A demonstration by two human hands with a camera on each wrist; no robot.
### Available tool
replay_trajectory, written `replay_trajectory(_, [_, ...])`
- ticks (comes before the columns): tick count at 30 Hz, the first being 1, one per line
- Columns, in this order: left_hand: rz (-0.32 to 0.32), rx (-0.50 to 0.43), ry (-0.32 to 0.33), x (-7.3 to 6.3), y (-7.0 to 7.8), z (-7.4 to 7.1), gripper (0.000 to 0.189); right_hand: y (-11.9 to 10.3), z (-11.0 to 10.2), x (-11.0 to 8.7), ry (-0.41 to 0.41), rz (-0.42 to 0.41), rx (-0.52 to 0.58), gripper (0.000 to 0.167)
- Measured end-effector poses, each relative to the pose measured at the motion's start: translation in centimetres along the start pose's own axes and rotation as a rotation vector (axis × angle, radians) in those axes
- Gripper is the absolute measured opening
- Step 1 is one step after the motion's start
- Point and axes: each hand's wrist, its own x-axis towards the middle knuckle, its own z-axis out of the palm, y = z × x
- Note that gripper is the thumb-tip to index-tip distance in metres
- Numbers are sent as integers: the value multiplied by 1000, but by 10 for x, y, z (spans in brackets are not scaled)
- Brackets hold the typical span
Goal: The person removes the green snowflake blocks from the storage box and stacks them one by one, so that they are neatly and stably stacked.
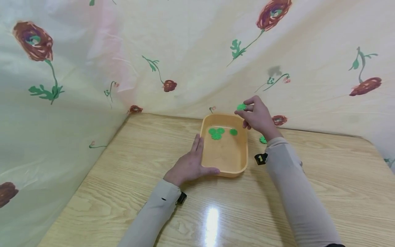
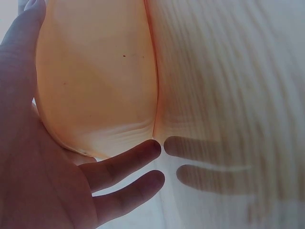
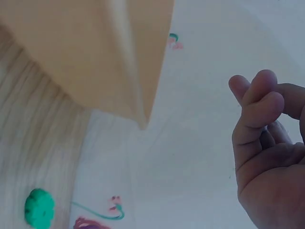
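Note:
My right hand pinches a green flower-shaped disc between thumb and fingertips, above the far right corner of a peach-orange plastic tray. In the right wrist view the curled fingers show, but the disc is hidden. Several similar green discs lie at the far end of the tray floor, one apart from the others at the right. With straight fingers, my left hand rests against the tray's near left corner, thumb along the front rim. The left wrist view shows two fingers stretched beside the tray wall.
Another green disc lies on the wooden table right of the tray, partly behind the right forearm. A flower-printed cloth hangs behind the table and along its left side. Dark wrist bands sit at both sleeves.

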Motion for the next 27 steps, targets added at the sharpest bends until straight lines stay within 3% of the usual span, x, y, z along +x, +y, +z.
replay_trajectory(9, [2, 4, 4, 2, 0, 0, 134, 21, -9, -10, 63, 56, 9, 47])
replay_trajectory(27, [-4, -12, -5, 8, 2, 0, 136, 54, -23, -21, -86, 87, 106, 49])
